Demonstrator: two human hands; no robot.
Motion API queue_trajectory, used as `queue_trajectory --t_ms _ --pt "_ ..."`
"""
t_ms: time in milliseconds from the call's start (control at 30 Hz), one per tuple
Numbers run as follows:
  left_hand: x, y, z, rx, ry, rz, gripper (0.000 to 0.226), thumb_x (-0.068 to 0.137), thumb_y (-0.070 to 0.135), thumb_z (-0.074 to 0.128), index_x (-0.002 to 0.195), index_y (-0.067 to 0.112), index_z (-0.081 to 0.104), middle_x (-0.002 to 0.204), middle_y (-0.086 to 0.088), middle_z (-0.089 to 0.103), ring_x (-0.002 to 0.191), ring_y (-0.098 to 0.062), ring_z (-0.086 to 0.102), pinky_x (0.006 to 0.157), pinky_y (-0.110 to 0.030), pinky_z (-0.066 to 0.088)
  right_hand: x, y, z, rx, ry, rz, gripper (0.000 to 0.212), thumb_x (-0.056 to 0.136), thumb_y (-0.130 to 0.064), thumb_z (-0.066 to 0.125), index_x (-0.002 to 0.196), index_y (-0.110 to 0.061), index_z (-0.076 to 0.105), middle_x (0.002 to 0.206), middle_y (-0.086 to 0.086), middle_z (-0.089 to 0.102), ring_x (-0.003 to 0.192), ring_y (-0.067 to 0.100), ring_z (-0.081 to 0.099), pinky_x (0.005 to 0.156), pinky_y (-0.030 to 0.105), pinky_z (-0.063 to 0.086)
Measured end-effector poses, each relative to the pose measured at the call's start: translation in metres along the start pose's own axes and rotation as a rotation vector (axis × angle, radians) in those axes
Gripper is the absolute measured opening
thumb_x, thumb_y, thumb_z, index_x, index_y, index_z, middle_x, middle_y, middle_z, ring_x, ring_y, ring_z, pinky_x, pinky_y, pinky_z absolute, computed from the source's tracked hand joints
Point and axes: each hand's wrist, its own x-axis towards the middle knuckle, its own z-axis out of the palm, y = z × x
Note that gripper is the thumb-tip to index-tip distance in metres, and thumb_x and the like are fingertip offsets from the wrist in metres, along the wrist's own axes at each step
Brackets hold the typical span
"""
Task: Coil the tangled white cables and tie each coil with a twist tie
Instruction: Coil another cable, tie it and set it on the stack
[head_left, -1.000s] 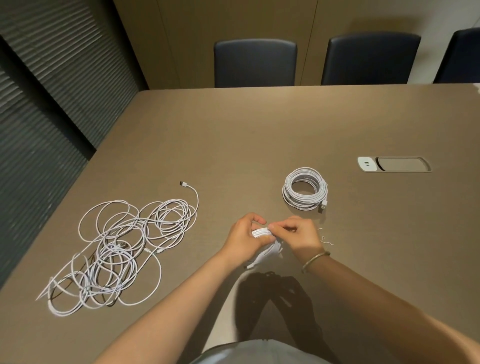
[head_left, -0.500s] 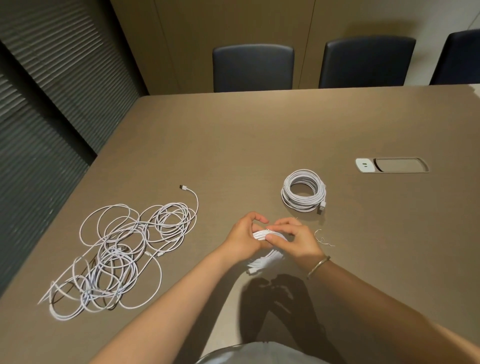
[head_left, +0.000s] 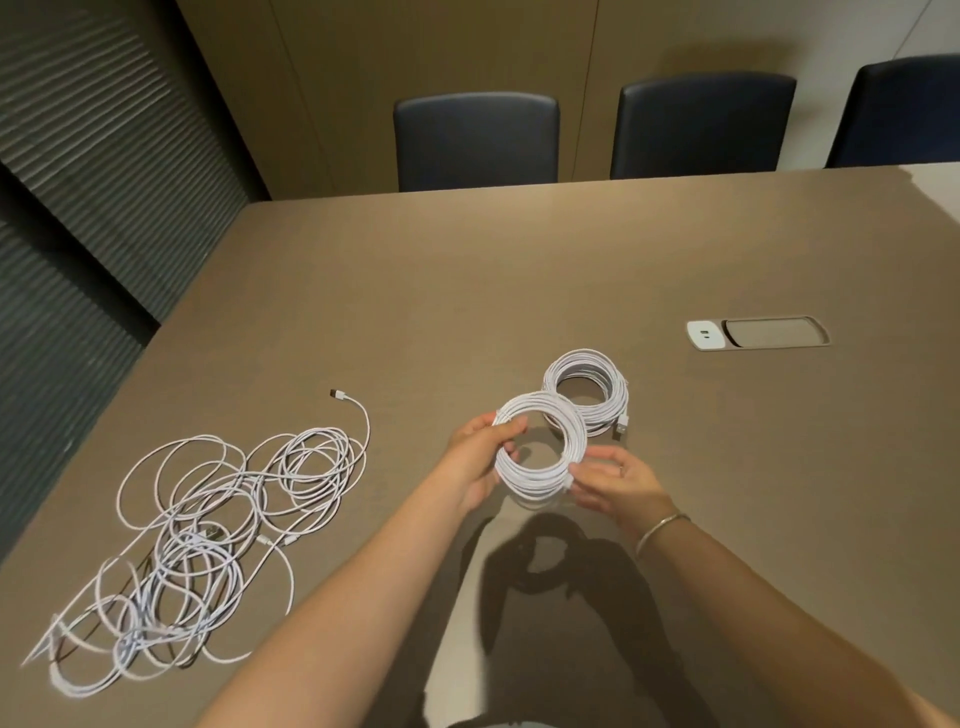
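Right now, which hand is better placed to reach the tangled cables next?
Left. The left hand is on the held coil's side facing the tangled cables; the right hand is on the far side.

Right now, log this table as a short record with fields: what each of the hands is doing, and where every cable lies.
left hand: grips the left side of the held coil
right hand: fingers hold the held coil's lower right side
held coil: round, neat, lifted above the table
finished coil: flat on the table, just beyond the held coil
tangled cables: loose pile at the table's left, one plug end trailing toward the far side
twist tie: cannot be made out
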Motion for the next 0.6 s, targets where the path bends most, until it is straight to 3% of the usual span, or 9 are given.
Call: queue_trajectory --t_ms 100,233,333,433,500,600 --pt "0.018 0.007 0.020 0.092 0.113 -0.007 0.004 0.088 0.009 0.064 0.085 0.010 0.063 0.068 -0.002 0.058 0.049 -0.010 0.052 0.050 -0.021 0.045 0.020 -0.019 -0.007 -0.027 0.092 -0.053 0.017 0.084 0.009 0.064 0.095 -0.002 0.056 0.072 0.013 0.066 0.049 0.010 0.064 0.052 0.021 0.056" --pt "0.043 0.017 0.042 0.259 0.132 0.019 0.013 0.088 -0.001 0.054 0.080 0.006 0.062 0.068 -0.007 0.057 0.055 -0.015 0.052 0.058 -0.024 0.049 0.059 -0.043 -0.024 -0.118 0.266 -0.104 0.016 0.085 0.001 0.067 0.100 0.002 0.062 0.058 0.009 0.056 0.040 0.012 0.049 0.043 0.023 0.046" --pt "0.060 0.021 0.056 0.362 0.125 0.045 0.016 0.089 -0.007 0.053 0.081 0.004 0.062 0.075 -0.012 0.060 0.057 -0.015 0.053 0.053 -0.020 0.048 0.093 -0.050 -0.034 -0.169 0.333 -0.137 0.022 0.085 0.001 0.067 0.106 0.005 0.064 0.070 0.011 0.061 0.049 0.014 0.053 0.050 0.023 0.050" --pt "0.077 0.024 0.063 0.397 0.151 0.050 0.017 0.089 -0.008 0.054 0.095 0.006 0.060 0.090 -0.012 0.063 0.072 -0.015 0.057 0.059 -0.022 0.048 0.120 -0.053 -0.039 -0.268 0.376 -0.117 0.030 0.081 -0.001 0.069 0.111 0.003 0.066 0.088 0.014 0.065 0.074 0.023 0.058 0.072 0.028 0.053" --pt "0.086 0.027 0.068 0.417 0.143 0.050 0.023 0.088 -0.010 0.052 0.103 0.005 0.059 0.095 -0.012 0.062 0.073 -0.014 0.056 0.059 -0.021 0.047 0.134 -0.054 -0.043 -0.318 0.402 -0.083 0.030 0.079 0.000 0.069 0.109 0.001 0.068 0.090 0.012 0.066 0.077 0.023 0.057 0.071 0.030 0.050" --pt "0.091 0.028 0.072 0.466 0.105 0.049 0.025 0.087 -0.012 0.048 0.098 0.006 0.062 0.090 -0.012 0.063 0.071 -0.015 0.055 0.060 -0.019 0.046 0.147 -0.053 -0.046 -0.396 0.401 -0.110 0.033 0.077 0.002 0.070 0.110 0.002 0.069 0.086 0.009 0.067 0.077 0.019 0.058 0.078 0.032 0.051"
